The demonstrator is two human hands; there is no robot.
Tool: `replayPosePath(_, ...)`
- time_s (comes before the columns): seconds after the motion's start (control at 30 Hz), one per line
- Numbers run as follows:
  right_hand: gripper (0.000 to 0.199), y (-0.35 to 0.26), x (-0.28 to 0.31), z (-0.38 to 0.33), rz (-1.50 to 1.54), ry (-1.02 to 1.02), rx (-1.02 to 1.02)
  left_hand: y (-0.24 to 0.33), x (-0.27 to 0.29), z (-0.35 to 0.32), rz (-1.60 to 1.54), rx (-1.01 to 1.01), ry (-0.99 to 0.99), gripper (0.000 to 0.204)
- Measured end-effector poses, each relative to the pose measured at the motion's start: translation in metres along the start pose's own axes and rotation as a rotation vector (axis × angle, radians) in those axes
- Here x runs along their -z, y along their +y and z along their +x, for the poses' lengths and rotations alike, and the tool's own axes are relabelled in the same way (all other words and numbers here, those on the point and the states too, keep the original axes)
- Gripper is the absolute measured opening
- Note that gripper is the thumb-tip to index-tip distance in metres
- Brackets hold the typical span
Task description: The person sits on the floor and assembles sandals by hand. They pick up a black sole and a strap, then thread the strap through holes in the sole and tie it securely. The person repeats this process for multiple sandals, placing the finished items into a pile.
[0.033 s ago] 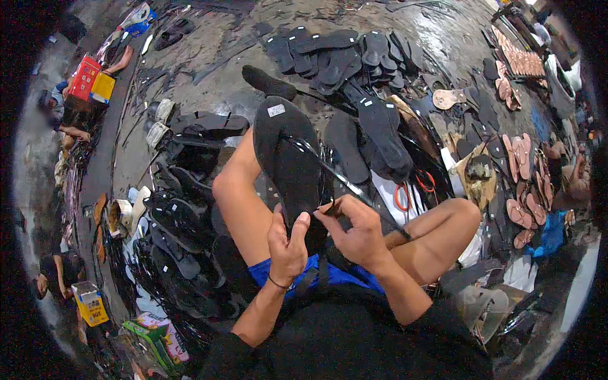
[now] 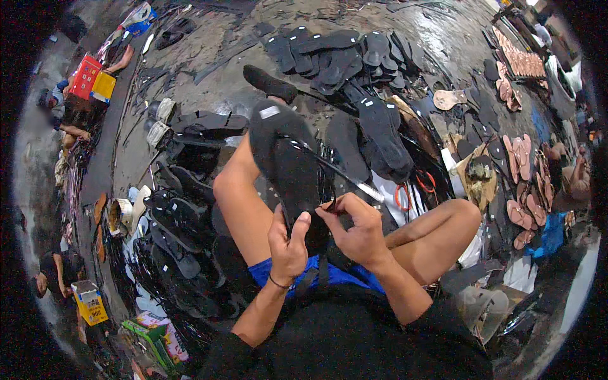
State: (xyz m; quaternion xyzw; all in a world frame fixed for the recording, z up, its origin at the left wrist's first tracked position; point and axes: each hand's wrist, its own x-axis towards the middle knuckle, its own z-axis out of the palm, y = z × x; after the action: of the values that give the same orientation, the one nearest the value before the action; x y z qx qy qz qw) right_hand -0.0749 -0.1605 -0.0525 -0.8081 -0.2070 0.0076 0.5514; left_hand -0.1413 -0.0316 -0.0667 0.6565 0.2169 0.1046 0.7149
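Note:
A black sandal sole [image 2: 292,178] stands tilted up in front of me, with a small white label at its toe end. My left hand [image 2: 289,247] is closed round its heel end, thumb on the upper face. A shiny black strap [image 2: 335,172] slants from the middle of the sole out to the right, its end free. At the sole's right edge, near the heel, my right hand [image 2: 358,231] pinches a thin dark strip between thumb and fingers. How that strip joins the sole cannot be made out.
Black soles [image 2: 329,57] lie piled ahead, and a stack [image 2: 383,139] sits just right. Orange-handled scissors [image 2: 403,196] lie beyond my right hand. More black sandals [image 2: 174,221] are heaped at left. Pink sandals [image 2: 520,158] lie far right; people work at both sides.
The toe end of the sole has tipped a little, so its label looks narrower. The strap's free end has swung slightly right. Both hands stay nearly in place.

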Motion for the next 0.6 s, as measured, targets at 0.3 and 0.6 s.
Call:
replayPosePath(0.3, 0.016, 0.015, 0.008, 0.014, 0.065, -0.142, -0.029, -0.003, 0.005, 0.010, -0.056, 0.076, -0.075, 0.027)
replayPosePath(0.6, 0.019, 0.015, 0.009, 0.001, 0.037, -0.066, -0.044, 0.005, -0.004, 0.014, 0.042, -0.019, -0.075, 0.030)
